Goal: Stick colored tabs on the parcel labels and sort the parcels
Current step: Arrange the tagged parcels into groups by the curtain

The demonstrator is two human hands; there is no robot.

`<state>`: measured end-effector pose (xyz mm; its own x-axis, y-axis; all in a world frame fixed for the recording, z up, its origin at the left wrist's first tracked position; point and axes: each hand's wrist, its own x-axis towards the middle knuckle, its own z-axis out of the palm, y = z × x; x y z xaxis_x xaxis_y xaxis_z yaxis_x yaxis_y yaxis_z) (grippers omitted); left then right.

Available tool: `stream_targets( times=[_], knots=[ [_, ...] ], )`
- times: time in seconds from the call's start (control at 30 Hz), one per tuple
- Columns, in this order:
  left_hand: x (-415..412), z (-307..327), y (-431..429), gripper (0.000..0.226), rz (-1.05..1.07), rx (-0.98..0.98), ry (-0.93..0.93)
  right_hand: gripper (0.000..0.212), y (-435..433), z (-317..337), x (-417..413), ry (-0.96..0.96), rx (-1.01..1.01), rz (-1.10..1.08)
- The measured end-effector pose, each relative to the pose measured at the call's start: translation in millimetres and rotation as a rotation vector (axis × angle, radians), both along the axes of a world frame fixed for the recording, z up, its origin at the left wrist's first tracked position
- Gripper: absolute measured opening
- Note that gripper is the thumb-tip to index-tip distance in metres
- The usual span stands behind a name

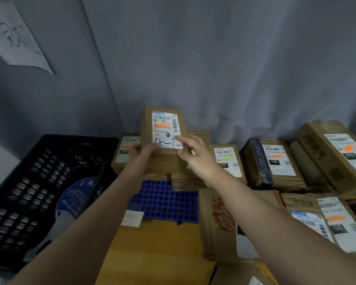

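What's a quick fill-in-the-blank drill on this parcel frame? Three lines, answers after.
1. The white label on the brown cardboard parcel held up by the left hand bears a tab coloured ____.
2. The brown parcel marked 102 has a tab coloured ____.
3. The black perforated plastic crate lies to the ____ of the held parcel.
Answers: orange; green; left

Grey fabric backdrop [234,58] w/ folds, seam at left; sketched paper sheet [14,36] pinned top-left. Dim light.
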<state>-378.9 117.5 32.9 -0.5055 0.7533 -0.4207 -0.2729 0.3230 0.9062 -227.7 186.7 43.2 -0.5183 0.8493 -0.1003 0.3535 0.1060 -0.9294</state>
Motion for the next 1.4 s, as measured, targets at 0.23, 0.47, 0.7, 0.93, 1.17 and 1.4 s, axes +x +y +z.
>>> stream_targets(
  times=[0.23, 0.47, 0.7, 0.93, 1.17, 1.4],
  knots=[
    [-51.1, -33.5, 11.4, 0.051, 0.013, -0.078, 0.086, 0.038, 9.9, -21.6, -15.9, -0.118, -0.024, -0.206],
    [-46.6, -57.3, 5.8, 0.071, 0.055, -0.110, 0.347, 0.034, 13.0, -35.2, -20.5, -0.165, -0.005, -0.236],
    [-27.1, -51.3, -9.0, 0.065, -0.062, -0.010, 0.644, 0.032, 17.3, -41.5, -24.6, -0.170, 0.030, -0.314],
    [-28.0, -60.2, -3.4, 0.058, -0.110, -0.002, 0.706, 0.032, 15.2, -44.4, -23.4, -0.196, 0.081, -0.310],
    [-30.3, -59.2, -2.2, 0.059, -0.169, -0.032, 0.791, 0.033, 14.6, -41.0, -18.3, -0.225, 0.097, -0.296],
    [-9.1, -37.6, 0.5, 0.041, -0.112, -0.139, 1.014, 0.031, 8.4, -32.9, 7.4, -0.207, 0.120, -0.286]
  ],
)
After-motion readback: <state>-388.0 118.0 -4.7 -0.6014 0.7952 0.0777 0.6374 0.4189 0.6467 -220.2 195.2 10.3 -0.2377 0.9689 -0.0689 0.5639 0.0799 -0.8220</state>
